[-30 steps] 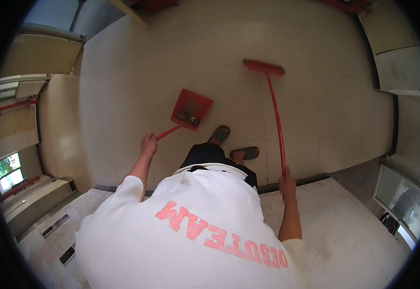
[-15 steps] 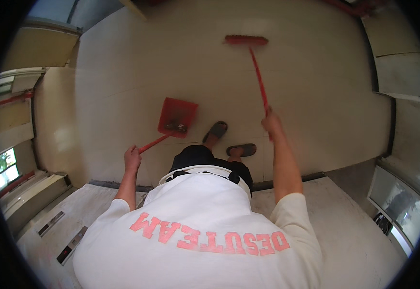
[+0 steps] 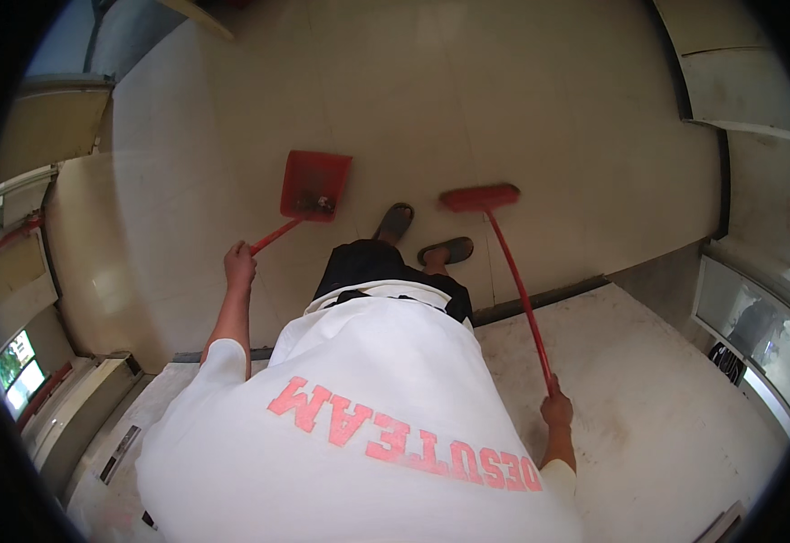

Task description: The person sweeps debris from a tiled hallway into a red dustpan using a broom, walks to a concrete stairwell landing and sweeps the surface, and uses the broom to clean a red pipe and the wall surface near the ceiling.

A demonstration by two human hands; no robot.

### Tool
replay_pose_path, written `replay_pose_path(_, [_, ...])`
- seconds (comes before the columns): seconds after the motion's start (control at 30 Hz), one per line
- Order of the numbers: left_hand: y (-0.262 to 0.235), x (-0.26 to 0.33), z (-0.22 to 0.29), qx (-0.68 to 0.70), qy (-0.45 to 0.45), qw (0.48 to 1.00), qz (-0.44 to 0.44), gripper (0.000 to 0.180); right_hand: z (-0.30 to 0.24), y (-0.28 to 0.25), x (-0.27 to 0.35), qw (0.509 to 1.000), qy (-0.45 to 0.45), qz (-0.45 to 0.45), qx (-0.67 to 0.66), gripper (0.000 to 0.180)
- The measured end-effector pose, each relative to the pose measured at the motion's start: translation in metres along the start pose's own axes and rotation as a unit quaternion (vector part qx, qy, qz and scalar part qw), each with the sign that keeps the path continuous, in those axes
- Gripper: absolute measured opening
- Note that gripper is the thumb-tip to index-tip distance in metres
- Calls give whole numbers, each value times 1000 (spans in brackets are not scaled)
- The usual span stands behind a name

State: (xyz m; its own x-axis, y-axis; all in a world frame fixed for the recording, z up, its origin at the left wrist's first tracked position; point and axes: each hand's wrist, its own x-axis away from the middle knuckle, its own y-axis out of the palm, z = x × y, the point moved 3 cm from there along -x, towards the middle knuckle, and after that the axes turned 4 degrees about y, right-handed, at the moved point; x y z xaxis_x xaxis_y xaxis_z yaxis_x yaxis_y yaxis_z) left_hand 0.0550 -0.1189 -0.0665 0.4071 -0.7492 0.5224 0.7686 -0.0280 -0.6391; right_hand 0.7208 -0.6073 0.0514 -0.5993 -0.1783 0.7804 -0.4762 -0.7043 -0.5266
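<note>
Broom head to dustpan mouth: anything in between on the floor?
Yes: the person's feet. The broom head lies right of the two sandals, the red dustpan left of them, so the nearer sandal sits roughly between the two.

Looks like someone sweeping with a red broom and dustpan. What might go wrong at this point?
The dustpan already has some debris in it and is held out by its long handle in the left hand; a tilt could spill it back on the floor. The broom head sits close to the feet in loose slippers, so a pull might hit a foot or scatter dust past the pan.
</note>
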Motion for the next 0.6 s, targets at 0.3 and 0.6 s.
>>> replay_pose_path(0.3, [53, -25, 21, 26, 49, 998, -13, 43, 46, -29, -28, 947, -121, 192, -226, 63])
replay_pose_path(0.6, [72, 34, 90, 33, 58, 998, -5, 45, -57, -177, -301, 854, -138, 188, -466, 53])
